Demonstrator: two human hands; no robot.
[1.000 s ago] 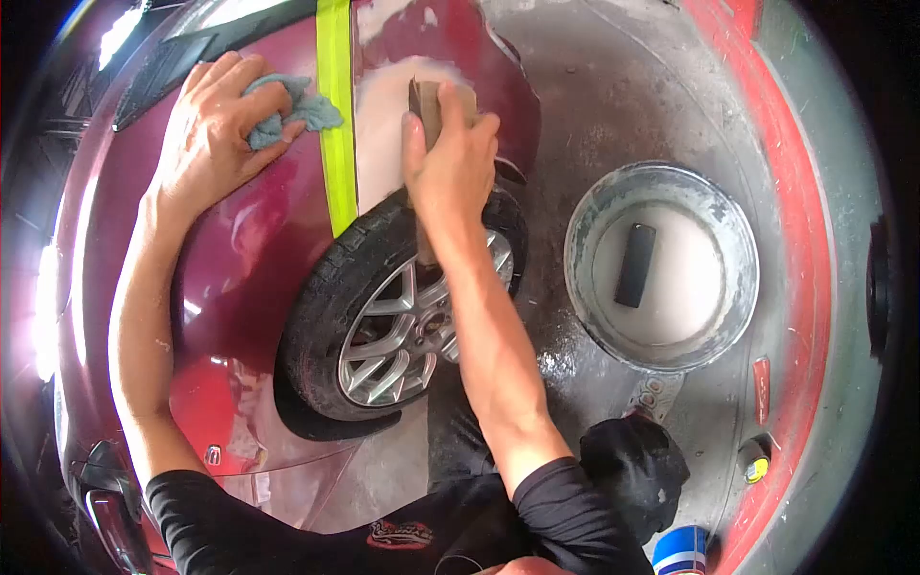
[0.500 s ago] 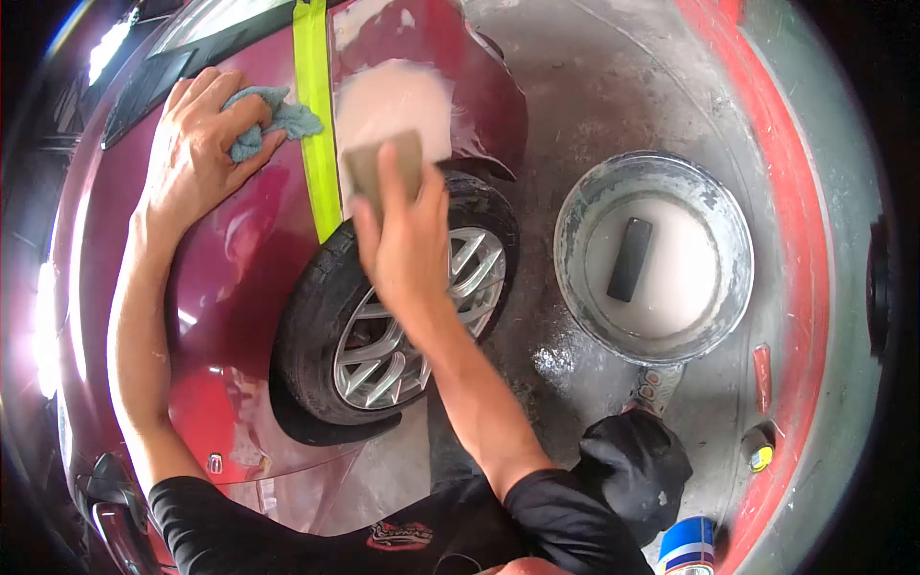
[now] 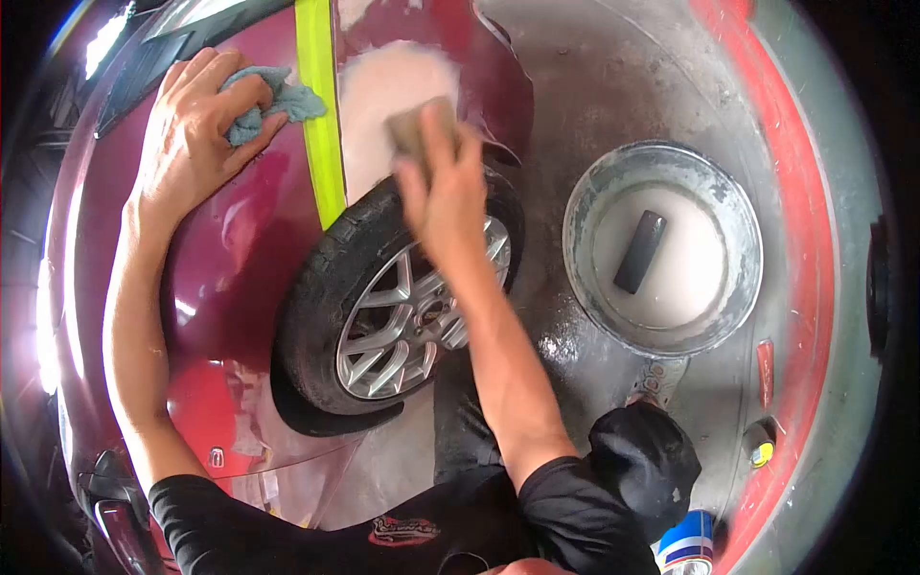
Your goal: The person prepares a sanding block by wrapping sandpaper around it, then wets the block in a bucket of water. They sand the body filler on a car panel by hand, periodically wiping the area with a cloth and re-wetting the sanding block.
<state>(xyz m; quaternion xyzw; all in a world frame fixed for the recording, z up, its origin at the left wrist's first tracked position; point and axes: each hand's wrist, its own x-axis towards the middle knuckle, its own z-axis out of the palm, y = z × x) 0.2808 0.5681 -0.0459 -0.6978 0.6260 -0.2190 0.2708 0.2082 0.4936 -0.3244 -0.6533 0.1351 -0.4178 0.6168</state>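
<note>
My left hand [image 3: 196,115] grips a crumpled blue-grey cloth [image 3: 251,113] and rests on the dark red car panel [image 3: 235,225], left of a yellow-green tape strip [image 3: 319,115]. Pressed flat under the fingers of my right hand [image 3: 446,187] is a brownish rectangular sanding pad [image 3: 407,134]. The pad lies on the lower right part of a pale, smooth patch [image 3: 369,96] on the panel, just above the tyre [image 3: 311,297]. The fingers of my right hand are slightly blurred.
A round metal basin [image 3: 580,240] on the floor holds milky liquid and a black block [image 3: 640,252]. Further right are a red object [image 3: 766,374], a tape measure [image 3: 761,452] and a blue-and-white can [image 3: 686,541]. A silver wheel rim [image 3: 383,335] sits below my right hand.
My right hand and the pad have moved right along the pale patch, toward its edge above the wheel. My left hand keeps its hold on the cloth. The view has shifted slightly.
</note>
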